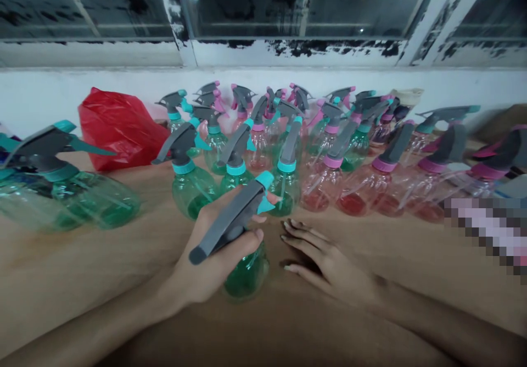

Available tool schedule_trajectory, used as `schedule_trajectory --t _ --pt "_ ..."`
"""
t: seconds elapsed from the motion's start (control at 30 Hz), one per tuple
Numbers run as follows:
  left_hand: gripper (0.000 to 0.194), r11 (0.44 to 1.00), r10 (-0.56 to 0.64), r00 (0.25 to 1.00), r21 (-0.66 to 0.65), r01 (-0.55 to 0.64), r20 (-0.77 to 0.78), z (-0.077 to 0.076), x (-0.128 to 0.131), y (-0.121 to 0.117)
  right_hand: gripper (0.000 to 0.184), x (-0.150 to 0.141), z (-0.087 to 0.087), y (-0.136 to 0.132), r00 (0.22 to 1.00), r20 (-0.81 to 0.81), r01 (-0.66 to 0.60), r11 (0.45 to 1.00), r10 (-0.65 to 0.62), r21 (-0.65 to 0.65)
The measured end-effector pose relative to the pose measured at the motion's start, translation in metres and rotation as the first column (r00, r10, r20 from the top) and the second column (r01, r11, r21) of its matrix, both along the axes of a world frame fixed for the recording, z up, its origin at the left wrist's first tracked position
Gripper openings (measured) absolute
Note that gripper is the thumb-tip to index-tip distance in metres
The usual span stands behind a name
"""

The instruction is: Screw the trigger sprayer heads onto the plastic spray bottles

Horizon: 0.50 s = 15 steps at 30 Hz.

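My left hand [218,246] is wrapped round the neck of a green spray bottle [247,276] with a grey head and a turquoise nozzle and trigger. The bottle is close in front of me, and its collar is hidden by the fingers. To the right of it, my right hand [325,260] lies palm down at the wooden table [411,262], fingers stretched and slightly spread, holding nothing. Just beyond the hands stands another green spray bottle [285,191] with a turquoise collar, beside a pink spray bottle [321,188].
Several more green and pink spray bottles crowd the back of the table. At the left stand green bottles [96,202], with a red plastic bag [119,128] behind them. A white wall [135,78] with windows [247,4] rises behind. A blurred-out patch [489,229] covers the right edge.
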<state>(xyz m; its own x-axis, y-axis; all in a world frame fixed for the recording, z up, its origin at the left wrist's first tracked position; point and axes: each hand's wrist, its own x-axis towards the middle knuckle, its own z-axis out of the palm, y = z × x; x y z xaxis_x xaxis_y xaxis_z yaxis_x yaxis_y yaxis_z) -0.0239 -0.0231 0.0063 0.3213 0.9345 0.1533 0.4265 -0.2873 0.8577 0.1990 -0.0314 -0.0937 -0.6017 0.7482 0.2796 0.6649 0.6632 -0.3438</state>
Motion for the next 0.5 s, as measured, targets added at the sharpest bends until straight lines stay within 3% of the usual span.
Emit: schedule_trajectory --t 0.23,0.5 --pt "0.031 0.997 -0.070 0.998 0.043 0.070 -0.001 0.0068 0.0000 0.0026 0.046 0.0012 -0.0020 0.0011 1.000 -0.010 -0.016 1.000 0.016 0.000" --pt "0.011 0.992 -0.046 0.998 0.115 0.050 -0.031 0.0065 0.0013 0.0042 0.047 0.0029 -0.0057 0.0016 0.999 -0.022 -0.031 0.999 0.031 0.015"
